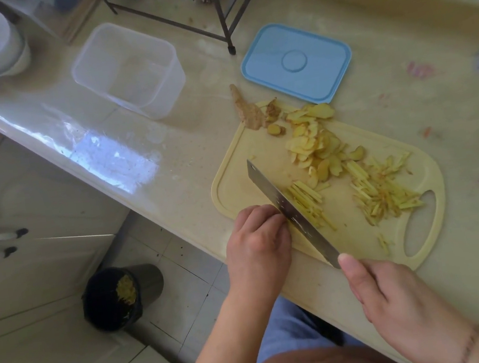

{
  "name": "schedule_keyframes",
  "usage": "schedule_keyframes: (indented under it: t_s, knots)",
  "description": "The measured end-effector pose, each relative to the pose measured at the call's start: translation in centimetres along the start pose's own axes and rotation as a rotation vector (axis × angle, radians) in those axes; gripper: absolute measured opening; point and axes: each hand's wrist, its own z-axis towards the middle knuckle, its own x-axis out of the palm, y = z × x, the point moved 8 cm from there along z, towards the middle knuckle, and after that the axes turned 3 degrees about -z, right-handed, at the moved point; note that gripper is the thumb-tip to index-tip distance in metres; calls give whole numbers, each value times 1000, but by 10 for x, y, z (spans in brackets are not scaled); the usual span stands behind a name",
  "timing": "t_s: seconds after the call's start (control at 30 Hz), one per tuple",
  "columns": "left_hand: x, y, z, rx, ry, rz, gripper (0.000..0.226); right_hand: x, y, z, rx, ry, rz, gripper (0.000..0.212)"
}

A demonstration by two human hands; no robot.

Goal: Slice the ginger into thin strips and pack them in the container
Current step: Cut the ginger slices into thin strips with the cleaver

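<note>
On the far left of the counter (173, 186) sits the clear container (127, 70), with nothing in it yet and its lid off. Next comes the left hand (258, 239), with its fingers curled down, pressing on a small bunch of ginger hidden under them at the near edge of the cutting board (232, 182). The knife (291, 212) stands right beside those fingers, and a fresh row of thin strips (309, 200) lies on the other side of the blade. Past that, in the middle of the board, is a heap of flat ginger slices (315, 148), pale yellow and a bit shiny, with an uncut brown ginger piece (249, 111) at the far corner. To the right lies a bigger pile of cut strips (382, 189), thin like little sticks. The blue lid (296, 61) rests on the counter beyond the board. The right hand (394, 292) is wrapped around the knife handle, with the thumb up by the blade. I think the strips are very light and stiff but snap easily, and they look damp, so they may stick to fingers. It seems best to scoop them up in a loose bunch, not pick them one by one.
</note>
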Motion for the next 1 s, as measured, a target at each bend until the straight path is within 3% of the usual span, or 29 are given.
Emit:
schedule_keyframes:
  t_s: [0.17, 0.37, 0.43, 0.53, 0.63, 0.87, 1.0]
  knots:
    - [1, -2, 0, 54, 29, 25, 7, 4, 6, 17, 5, -18, 31, 66]
    - [-11, 18, 11, 6, 203, -125, 12, -4, 8, -7, 38, 11, 211, 67]
    - [-13, 20, 27, 123, 296, -140, 18, -16, 0, -23, 142, 5, 365, 65]
    - [5, 15, 51, 339, 578, -23, 50, -28, -15, -36, 333, -19, 528, 54]
    - [26, 0, 62, 614, 772, 87, 63, -34, -18, -41, 382, -85, 563, 52]
    - [45, -5, 65, 916, 802, 99, 59, -23, -6, -57, 373, -162, 596, 51]
    - [48, -6, 62, 905, 818, 117, 58, -15, -10, -70, 430, -219, 623, 51]
